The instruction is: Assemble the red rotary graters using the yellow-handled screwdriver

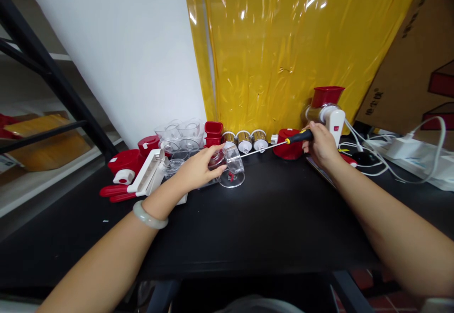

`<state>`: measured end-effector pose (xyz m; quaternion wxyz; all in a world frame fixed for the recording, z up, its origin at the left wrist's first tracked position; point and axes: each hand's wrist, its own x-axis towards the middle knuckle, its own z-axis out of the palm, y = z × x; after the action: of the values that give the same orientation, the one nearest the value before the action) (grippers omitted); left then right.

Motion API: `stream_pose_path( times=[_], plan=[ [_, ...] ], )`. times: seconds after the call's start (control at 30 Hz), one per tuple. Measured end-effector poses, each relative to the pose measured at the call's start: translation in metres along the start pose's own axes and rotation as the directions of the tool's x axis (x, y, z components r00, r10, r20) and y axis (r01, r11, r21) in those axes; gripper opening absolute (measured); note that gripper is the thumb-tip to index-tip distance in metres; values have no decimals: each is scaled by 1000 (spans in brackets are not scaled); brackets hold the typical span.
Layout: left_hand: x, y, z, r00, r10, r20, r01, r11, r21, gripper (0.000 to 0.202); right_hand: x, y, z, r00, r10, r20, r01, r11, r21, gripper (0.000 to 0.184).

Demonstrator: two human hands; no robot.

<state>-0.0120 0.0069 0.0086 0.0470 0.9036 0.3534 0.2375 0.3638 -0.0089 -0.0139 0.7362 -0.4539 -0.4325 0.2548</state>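
My left hand [202, 167] is closed around a clear plastic housing [234, 159], whose round flared part faces down near the black tabletop. A screwdriver [300, 136] with a black and yellow handle lies in my right hand [321, 145], the fingers wrapped on the handle's end. Its long thin shaft points left, and the tip meets or passes behind the clear housing; I cannot tell which. Behind the shaft stand several metal grater drums [244, 140] with white ends. A red round base [289, 150] sits just beneath the screwdriver handle.
Left on the black table [269, 228] are red bases [124, 164], a white part with red handles [149, 176] and more clear housings [189, 131]. Red hoppers [213, 131] stand behind. At right are an assembled grater [335, 117], white cables, a power strip [418, 154] and a cardboard box [400, 67].
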Motion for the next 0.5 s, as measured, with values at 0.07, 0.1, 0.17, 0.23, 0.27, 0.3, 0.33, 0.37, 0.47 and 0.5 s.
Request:
stream_pose_path(
  times=[0.07,0.1,0.17,0.23,0.27,0.3,0.33,0.37,0.47,0.5],
  plan=[
    [0,-1,0,1000,-1,3,1,1000,-1,63,0,-1,1,999,34,-15,-33,999,19,32],
    [0,-1,1,1000,-1,2,1,1000,0,63,0,-1,2,998,59,-22,-58,998,30,33],
    [0,-2,1,1000,3,1,-3,1000,0,63,0,-3,2,994,107,-23,-106,993,48,36],
    [0,-2,1,1000,6,1,-6,1000,0,63,0,-4,1,991,132,-10,-131,990,59,36],
    [1,-1,1,1000,6,3,-6,1000,0,63,-1,-4,0,991,135,-1,-135,989,65,34],
    [1,-1,1,1000,4,3,-4,1000,0,63,-1,-5,0,991,134,7,-134,988,72,32],
    [1,-1,1,1000,2,3,-2,1000,1,63,-2,-5,0,991,131,14,-132,988,81,29],
    [1,-1,0,1000,0,2,0,1000,1,63,-3,-5,-1,992,128,21,-130,988,88,26],
    [1,-1,1,1000,-1,-3,1,1000,0,64,-4,-4,-1,991,127,32,-129,987,92,22],
    [1,-1,1,1000,-1,-2,1,1000,0,64,-4,-3,0,991,131,27,-133,987,89,22]
  ],
)
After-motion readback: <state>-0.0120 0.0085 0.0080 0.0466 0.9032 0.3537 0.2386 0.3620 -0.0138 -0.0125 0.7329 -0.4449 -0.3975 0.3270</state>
